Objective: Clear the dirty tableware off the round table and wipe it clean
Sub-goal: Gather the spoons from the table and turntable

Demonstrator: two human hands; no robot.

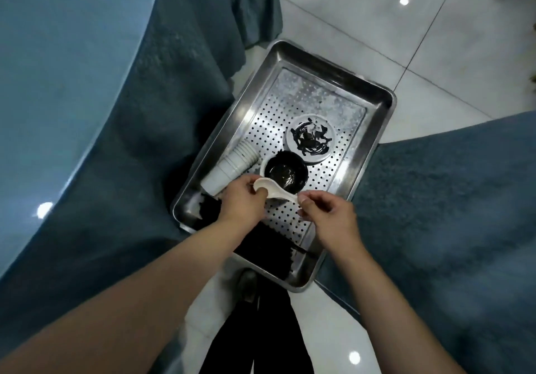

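Both hands pinch the spoon (274, 192) over the tray (385, 103), left hand (242, 199) at its bowl end, right hand (326, 214) at the handle; a slip could splash the black bowl (285, 175).

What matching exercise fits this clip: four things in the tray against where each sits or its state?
Things:
1. white ceramic spoon
2. stack of white paper cups
3. white round plate
4. small white bowl

States:
A. lying on its side at the tray's left wall
B. smeared with dark sauce
C. held in both hands
D. dark inside, beside the cups

Pairs: 1-C, 2-A, 3-B, 4-D
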